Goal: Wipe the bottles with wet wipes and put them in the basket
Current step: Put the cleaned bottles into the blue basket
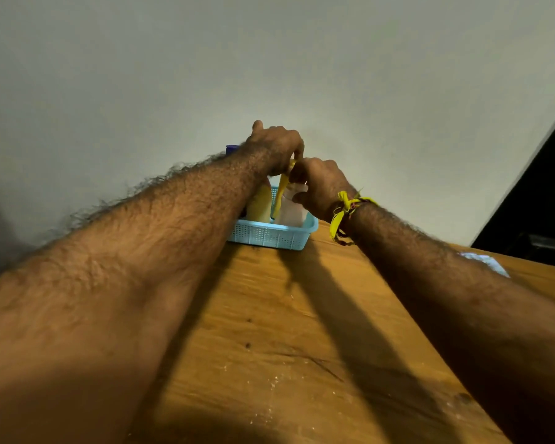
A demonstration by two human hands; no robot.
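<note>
A light blue plastic basket [269, 233] stands at the far edge of the wooden table, against the wall. Inside it stand a yellow bottle [262, 203], a thin yellow bottle [282, 187] and a pale pinkish bottle [290, 208]. A purple cap [232, 149] shows behind my left forearm. My left hand [276, 145] hangs over the basket with its fingers closed on the top of the thin yellow bottle. My right hand [321, 184] is beside it, fingers pinched at the same bottle's top and touching the pale bottle. No wipe is visible in either hand.
The wooden table [269, 331] stretches from me to the pale wall. A wet wipes pack [487, 262] lies at the right, partly behind my right forearm. A dark object [539, 203] stands at the far right. A yellow thread band circles my right wrist.
</note>
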